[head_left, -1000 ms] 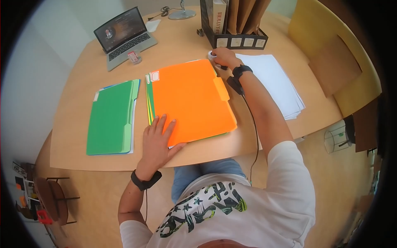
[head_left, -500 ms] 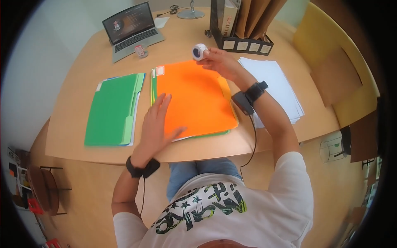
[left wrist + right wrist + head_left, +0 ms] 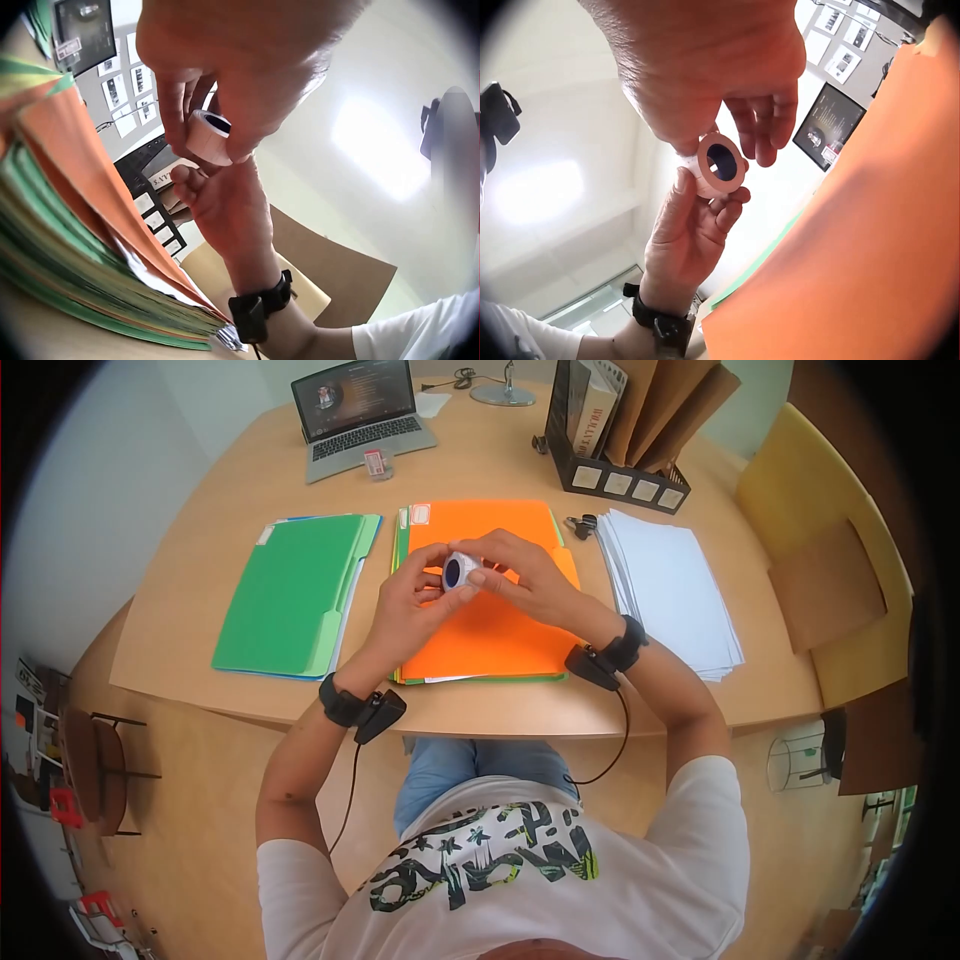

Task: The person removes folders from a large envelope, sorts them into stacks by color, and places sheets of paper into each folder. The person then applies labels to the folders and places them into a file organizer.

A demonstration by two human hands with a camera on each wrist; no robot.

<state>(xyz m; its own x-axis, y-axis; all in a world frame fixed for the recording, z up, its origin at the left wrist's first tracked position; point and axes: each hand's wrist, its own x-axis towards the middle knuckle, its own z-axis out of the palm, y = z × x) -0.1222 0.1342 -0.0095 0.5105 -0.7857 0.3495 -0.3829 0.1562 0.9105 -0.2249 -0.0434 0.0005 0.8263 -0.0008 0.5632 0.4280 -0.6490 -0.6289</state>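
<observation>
A small roll of white labels with a dark core is up between both hands, above an orange folder that tops a stack of folders. My left hand pinches it from the left, thumb and fingers at its edge. On the other side my right hand pinches the same roll, thumb against its rim. In the right wrist view the open ring of the roll faces the camera. The left wrist view shows its pale outer band between the fingertips.
A green folder pile lies left, white paper sheets right, with black clips beside them. Farther back stand a laptop, a small clear box and a black file organizer. A yellow chair is at right.
My right hand has brought the label roll from beside the paper stack to over the orange folder. My left hand has risen off the folder and taken hold of the roll too.
</observation>
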